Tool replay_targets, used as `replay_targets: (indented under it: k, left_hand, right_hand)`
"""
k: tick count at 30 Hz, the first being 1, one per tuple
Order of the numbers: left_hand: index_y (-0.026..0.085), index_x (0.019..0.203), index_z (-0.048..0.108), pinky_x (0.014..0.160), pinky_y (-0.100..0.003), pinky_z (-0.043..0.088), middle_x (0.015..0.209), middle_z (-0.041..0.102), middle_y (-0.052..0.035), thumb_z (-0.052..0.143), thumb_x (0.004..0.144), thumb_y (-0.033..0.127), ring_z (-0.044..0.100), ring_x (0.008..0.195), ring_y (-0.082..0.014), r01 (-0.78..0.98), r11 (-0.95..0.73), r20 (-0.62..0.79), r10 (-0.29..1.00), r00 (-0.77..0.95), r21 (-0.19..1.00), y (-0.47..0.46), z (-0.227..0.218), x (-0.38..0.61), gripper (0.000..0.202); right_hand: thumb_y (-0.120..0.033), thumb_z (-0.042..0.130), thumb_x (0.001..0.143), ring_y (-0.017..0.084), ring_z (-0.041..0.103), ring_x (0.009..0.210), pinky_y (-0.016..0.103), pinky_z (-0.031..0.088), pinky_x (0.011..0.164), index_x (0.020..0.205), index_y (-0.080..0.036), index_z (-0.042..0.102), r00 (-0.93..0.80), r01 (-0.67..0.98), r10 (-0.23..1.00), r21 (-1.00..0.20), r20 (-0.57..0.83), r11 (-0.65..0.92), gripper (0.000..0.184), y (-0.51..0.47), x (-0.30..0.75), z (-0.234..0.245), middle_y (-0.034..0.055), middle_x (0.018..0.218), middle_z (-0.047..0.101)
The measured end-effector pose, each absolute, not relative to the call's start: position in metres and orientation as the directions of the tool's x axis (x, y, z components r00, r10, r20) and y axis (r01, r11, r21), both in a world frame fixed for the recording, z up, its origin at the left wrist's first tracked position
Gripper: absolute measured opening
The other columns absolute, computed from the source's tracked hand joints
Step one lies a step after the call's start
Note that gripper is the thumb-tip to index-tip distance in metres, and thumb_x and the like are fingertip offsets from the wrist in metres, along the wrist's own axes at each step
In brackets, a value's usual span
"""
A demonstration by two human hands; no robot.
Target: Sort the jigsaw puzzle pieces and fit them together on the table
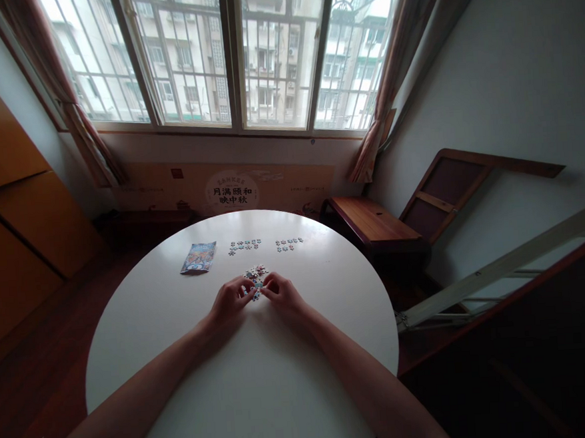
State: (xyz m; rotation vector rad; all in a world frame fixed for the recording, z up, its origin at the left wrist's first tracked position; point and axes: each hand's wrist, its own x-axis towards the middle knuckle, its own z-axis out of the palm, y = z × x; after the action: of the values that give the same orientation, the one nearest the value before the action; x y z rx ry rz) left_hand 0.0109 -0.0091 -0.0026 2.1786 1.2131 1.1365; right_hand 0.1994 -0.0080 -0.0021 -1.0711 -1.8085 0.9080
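A small heap of jigsaw pieces (256, 271) lies on the white round table (244, 389), right between my two hands. My left hand (234, 294) is closed in a pinch at the heap's left side, its fingertips on a jigsaw piece. From the right, my right hand (281, 290) pinches in the same way, thumb and forefinger together on a piece. The fingertips of both hands almost meet, and the exact outline of what they hold is too small to make out. Some pieces are partly hidden by the fingers.
Beyond the heap lie two sorted groups of jigsaw pieces, a left group (245, 246) and a right group (289, 244), in short rows. A printed picture packet (198, 258) rests left of them. A wooden bench (372, 219) stands past the table's right edge, below the window.
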Motion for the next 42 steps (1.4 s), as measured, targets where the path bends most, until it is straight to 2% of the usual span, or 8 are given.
replay_targets:
  k: [42]
  left_hand:
    - [0.016,0.086,0.066,0.052,-0.019,0.045,0.068,0.065,-0.0009,0.058,0.081,0.039,0.054,0.053,-0.0094,0.532,-0.521,0.436,0.853,0.288,0.667,-0.0091,-0.0027,0.0113,0.025]
  right_hand:
    - [-0.035,0.06,0.076,0.008,0.042,0.051,0.02,0.033,0.051,0.083,-0.018,0.054,-0.288,0.326,0.911,-0.865,0.295,0.382,0.019,-0.0072,0.1996,-0.0041,-0.0049,0.059,0.052]
